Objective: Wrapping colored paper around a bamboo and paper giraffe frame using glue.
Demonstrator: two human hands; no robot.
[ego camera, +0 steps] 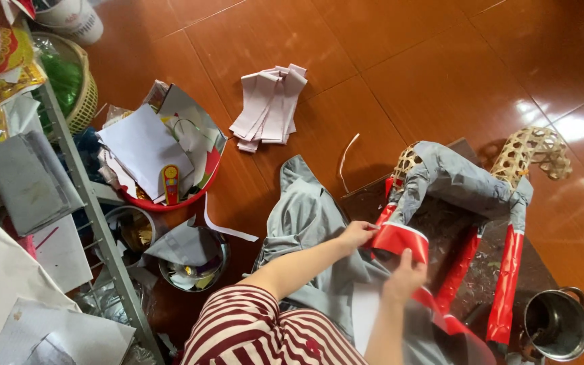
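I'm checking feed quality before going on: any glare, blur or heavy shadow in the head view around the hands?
Head view: window glare on the glossy floor tiles at right, away from the work; left hand and right hand on the red paper strip are evenly lit and fairly sharp; soft shadow under the woven frame; mild wide-angle bending at the edges.

Brown tiled floor [441, 61] — paper strips [269, 107], red bowl [170, 201], metal pot [557, 324].

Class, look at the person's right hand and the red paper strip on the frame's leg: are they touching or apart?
Touching. The head view shows the right hand with fingers pressed onto the red paper strip, no gap between them.
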